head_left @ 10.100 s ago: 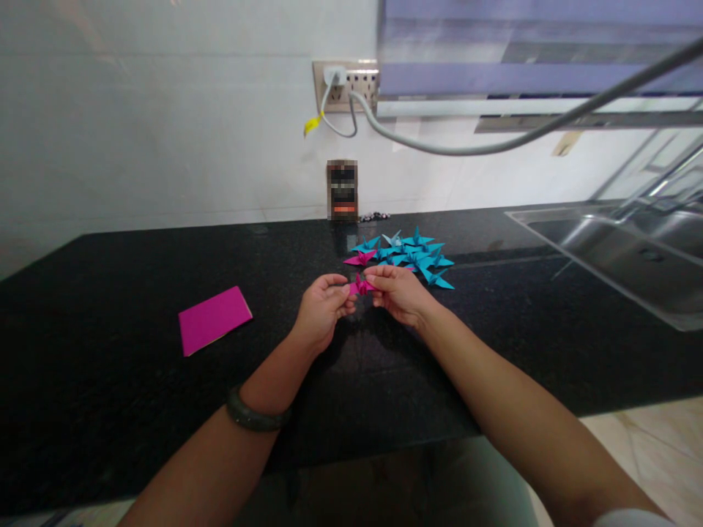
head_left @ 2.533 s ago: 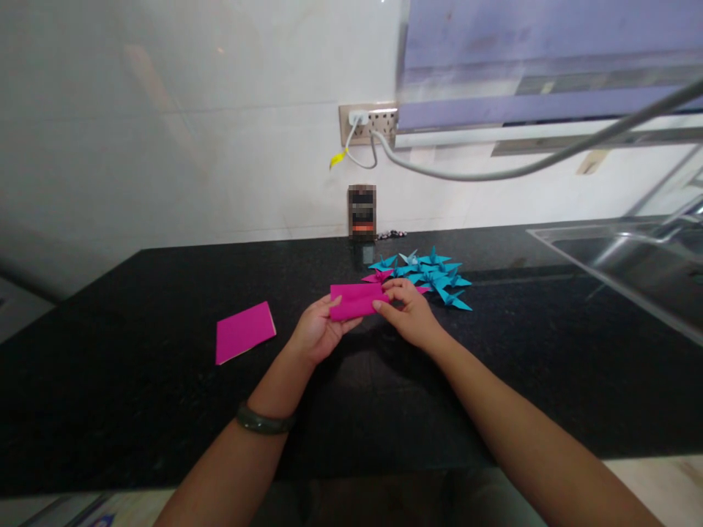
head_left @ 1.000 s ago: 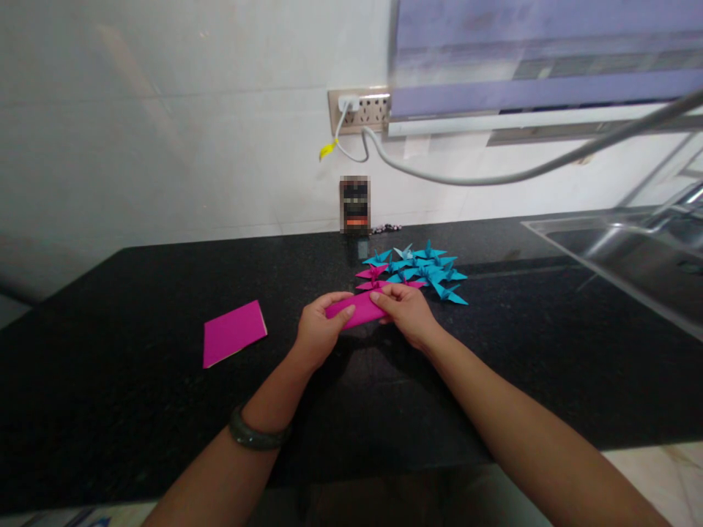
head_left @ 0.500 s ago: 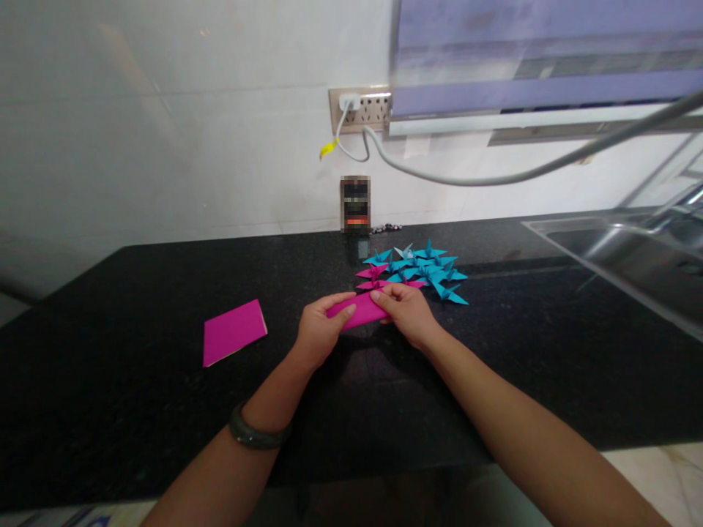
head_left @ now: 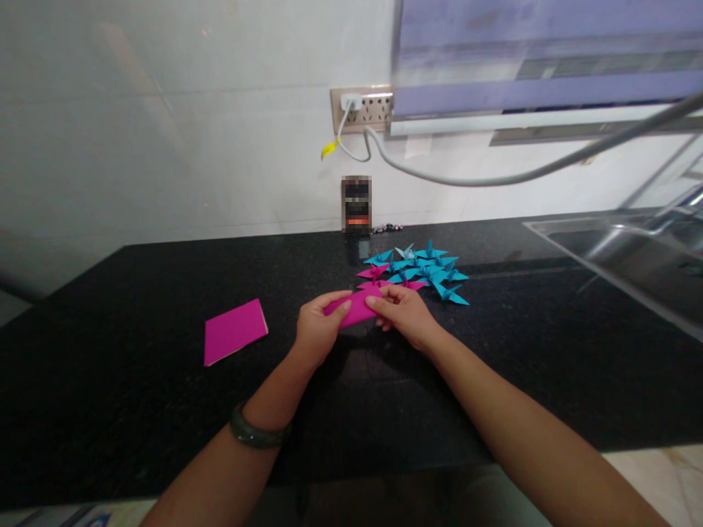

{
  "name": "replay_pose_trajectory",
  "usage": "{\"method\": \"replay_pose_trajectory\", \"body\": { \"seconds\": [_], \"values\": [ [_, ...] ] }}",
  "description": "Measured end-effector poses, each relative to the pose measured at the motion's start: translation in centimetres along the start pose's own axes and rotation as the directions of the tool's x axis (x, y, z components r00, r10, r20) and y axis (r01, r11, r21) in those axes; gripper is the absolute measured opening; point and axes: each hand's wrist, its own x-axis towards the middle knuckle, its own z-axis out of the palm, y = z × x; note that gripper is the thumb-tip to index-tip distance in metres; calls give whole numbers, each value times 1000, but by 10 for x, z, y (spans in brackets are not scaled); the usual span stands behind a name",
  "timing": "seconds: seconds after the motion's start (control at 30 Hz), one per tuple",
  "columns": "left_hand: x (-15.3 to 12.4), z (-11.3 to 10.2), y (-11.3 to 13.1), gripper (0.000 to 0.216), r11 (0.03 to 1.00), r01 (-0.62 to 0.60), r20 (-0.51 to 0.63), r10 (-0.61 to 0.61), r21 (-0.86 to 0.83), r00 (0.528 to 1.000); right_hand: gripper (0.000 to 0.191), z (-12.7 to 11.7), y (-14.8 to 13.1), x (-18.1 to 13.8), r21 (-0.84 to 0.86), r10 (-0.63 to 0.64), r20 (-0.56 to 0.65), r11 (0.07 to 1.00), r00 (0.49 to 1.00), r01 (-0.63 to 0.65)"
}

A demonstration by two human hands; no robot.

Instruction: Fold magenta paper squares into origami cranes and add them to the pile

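Between my two hands is a folded strip of magenta paper (head_left: 356, 307), held just above the counter. My left hand (head_left: 319, 329) pinches its left end, thumb on top. At the other end, my right hand (head_left: 407, 315) grips the paper with the thumb pressed on its face and the fingers behind. Just beyond the hands lie several folded paper cranes: blue ones (head_left: 436, 272), a pale one (head_left: 405, 252) and magenta ones (head_left: 374, 273), partly hidden by the hands. To the left rests a stack of magenta paper squares (head_left: 236, 332).
The black counter (head_left: 137, 410) runs along a tiled wall. A phone-like dark object (head_left: 356, 206), blurred out, leans there beside a beaded strand (head_left: 387, 228). Above are a socket panel (head_left: 376, 110) and a grey cable (head_left: 466, 180). A steel sink (head_left: 615, 271) is at the right.
My right thumb and the folded paper have shifted slightly left, and my right fingers show more below the paper. The cranes and the paper stack stay put.
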Motion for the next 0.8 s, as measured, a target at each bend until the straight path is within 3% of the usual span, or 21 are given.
{"method": "replay_pose_trajectory", "body": {
  "seconds": [0.3,0.8],
  "values": [
    [-1,0,2,28,1000,-1,4,1,-2,1000,31,1,0,0,115,41,64,992,997,-48],
    [-1,0,3,27,1000,-17,57,16,22,998,23,1,5,2,73,17,25,997,1000,-19]
  ]
}}
